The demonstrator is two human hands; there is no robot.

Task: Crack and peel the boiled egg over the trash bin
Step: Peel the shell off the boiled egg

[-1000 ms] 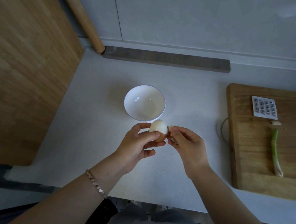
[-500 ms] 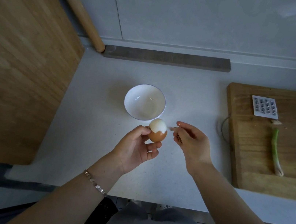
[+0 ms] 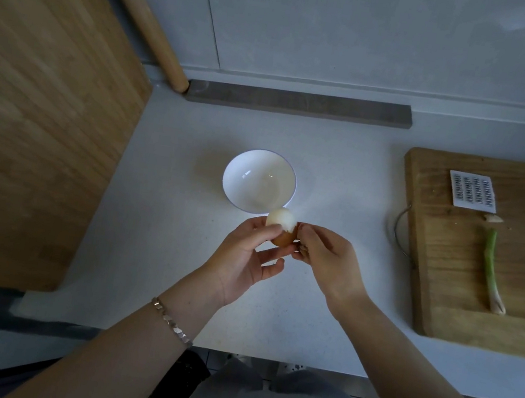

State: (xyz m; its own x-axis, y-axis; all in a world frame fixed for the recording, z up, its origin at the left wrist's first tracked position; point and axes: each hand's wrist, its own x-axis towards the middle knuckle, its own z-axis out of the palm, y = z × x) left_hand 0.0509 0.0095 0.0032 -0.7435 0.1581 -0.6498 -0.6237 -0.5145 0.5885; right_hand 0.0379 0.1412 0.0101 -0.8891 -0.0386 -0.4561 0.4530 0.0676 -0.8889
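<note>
The boiled egg point(image 3: 281, 223) is held above the white counter, just in front of a white bowl. Its top half is bare and white; brown shell still covers the lower half. My left hand point(image 3: 242, 257) grips the egg from the left and below with thumb and fingers. My right hand point(image 3: 327, 259) touches the egg's right side, its fingertips pinched at the shell edge. No trash bin shows in the view.
An empty white bowl point(image 3: 231, 191) stands behind the egg. A wooden cutting board point(image 3: 441, 270) at the right carries a green onion point(image 3: 490, 270) and a small grater-like card point(image 3: 472, 191). A large wooden board point(image 3: 28, 116) leans at the left, a rolling pin point(image 3: 145, 17) beside it.
My right hand pulled away from the egg half a second ago with a shell bit, then came back against the egg's right side. More white shows on the egg than one second ago.
</note>
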